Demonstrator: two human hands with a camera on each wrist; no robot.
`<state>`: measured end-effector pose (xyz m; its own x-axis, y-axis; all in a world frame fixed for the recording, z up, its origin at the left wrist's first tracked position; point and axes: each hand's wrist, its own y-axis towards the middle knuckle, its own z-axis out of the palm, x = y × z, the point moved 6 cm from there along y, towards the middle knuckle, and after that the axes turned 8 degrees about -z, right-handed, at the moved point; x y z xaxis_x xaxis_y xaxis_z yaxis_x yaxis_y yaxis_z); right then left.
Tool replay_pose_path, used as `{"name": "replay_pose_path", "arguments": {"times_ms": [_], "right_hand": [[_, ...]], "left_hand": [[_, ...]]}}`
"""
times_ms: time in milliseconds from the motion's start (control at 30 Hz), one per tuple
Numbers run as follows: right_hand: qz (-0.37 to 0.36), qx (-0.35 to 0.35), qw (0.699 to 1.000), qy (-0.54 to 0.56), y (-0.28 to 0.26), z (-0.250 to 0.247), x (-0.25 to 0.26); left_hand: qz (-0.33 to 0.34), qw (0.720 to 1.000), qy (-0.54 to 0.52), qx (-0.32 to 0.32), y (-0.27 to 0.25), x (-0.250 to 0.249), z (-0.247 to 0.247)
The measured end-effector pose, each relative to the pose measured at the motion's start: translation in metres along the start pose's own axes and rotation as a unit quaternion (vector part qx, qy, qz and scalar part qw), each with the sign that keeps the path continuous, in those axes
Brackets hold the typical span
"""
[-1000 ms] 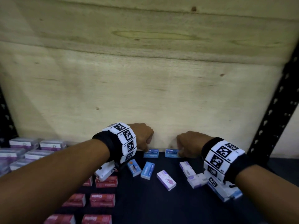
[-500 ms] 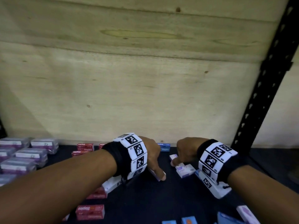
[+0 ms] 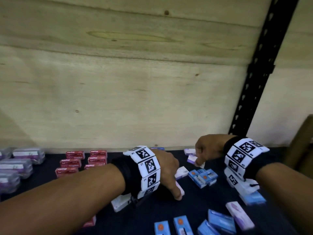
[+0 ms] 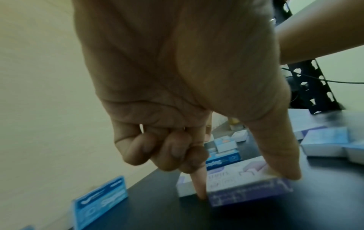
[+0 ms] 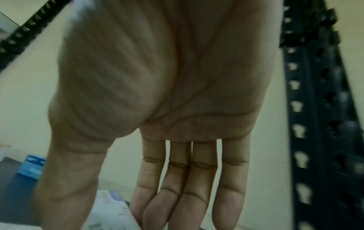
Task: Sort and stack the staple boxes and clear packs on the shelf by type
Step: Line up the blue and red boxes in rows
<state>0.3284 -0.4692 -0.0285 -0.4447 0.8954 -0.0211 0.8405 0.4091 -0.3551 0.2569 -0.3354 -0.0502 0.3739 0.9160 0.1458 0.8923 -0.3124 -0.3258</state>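
My left hand (image 3: 178, 190) pinches a white-and-purple staple box (image 4: 226, 179) between thumb and index finger on the dark shelf (image 3: 149, 216); its other fingers are curled. My right hand (image 3: 199, 162) reaches down at the back right, with thumb and straight fingers on either side of another white-purple box (image 5: 110, 208), beside two more such boxes (image 3: 189, 151). A cluster of blue staple boxes (image 3: 203, 177) lies between the hands. Red staple boxes (image 3: 79, 161) stand in rows at the back left. Clear packs (image 3: 18, 165) are stacked at the far left.
More blue boxes (image 3: 179, 224) and a purple box (image 3: 239, 215) lie loose near the front right. One blue box (image 4: 100, 197) stands against the plywood back wall (image 3: 135, 99). A black perforated upright (image 3: 254, 85) bounds the shelf on the right.
Both hands have drawn back from the blue boxes at the back wall. My left hand has taken hold of a purple box, and my right has moved onto the purple boxes at the right.
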Motion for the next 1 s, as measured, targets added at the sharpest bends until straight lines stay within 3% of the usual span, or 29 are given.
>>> {"name": "replay_pose_path", "arguments": {"times_ms": [300, 467, 800, 1000], "right_hand": [[0.103, -0.03, 0.994, -0.012, -0.043, 0.014, -0.072], [0.145, 0.001, 0.989, -0.021, -0.05, 0.034, -0.095], [0.138, -0.001, 0.99, -0.033, -0.044, 0.038, -0.093], [0.032, -0.073, 0.997, -0.006, -0.031, 0.005, -0.042]], "left_hand": [[0.043, 0.996, 0.041, -0.071, -0.007, -0.044, -0.006], [0.04, 0.996, 0.043, -0.067, -0.011, -0.049, -0.003], [-0.003, 1.0, -0.027, -0.012, -0.006, -0.017, -0.001], [-0.054, 0.997, -0.042, -0.039, -0.02, 0.052, -0.011]]}}
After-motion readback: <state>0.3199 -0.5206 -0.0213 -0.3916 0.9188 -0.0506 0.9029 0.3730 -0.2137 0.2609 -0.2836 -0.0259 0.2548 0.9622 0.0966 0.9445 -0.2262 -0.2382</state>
